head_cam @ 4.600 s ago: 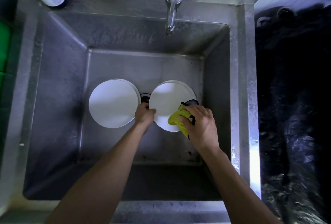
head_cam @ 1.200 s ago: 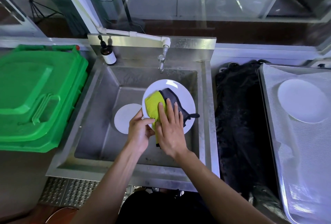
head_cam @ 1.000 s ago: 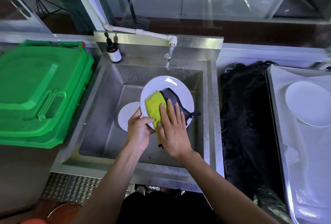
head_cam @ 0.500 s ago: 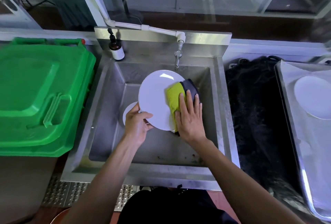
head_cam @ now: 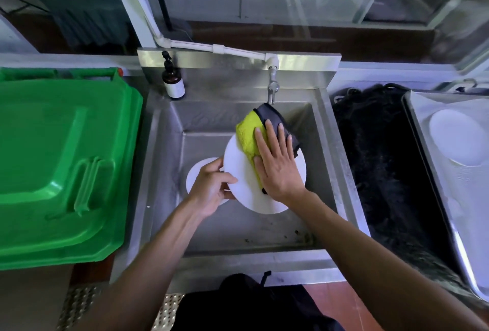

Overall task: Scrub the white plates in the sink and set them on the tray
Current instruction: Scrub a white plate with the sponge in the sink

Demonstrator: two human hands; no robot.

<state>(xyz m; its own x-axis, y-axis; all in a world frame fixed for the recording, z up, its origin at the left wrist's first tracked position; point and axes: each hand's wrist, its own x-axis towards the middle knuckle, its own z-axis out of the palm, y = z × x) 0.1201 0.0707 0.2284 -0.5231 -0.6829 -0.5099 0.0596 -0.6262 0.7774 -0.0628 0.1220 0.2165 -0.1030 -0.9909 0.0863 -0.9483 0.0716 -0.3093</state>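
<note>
My left hand (head_cam: 211,187) pinches the near-left rim of a white plate (head_cam: 239,171), plain and round, held up over the sink (head_cam: 164,161). My right hand (head_cam: 277,164) lies flat with fingers spread, pressing a yellow-green and dark cloth (head_cam: 248,134) onto the plate's face. Beneath my left hand a second white plate (head_cam: 194,175) lies on the sink floor. Well off to the right, a third plate (head_cam: 457,136) rests on the tray (head_cam: 423,129).

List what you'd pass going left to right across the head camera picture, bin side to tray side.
green bin lid → soap bottle → plate lying in the sink → plate being scrubbed → black cloth pile → tray with a plate on it
</note>
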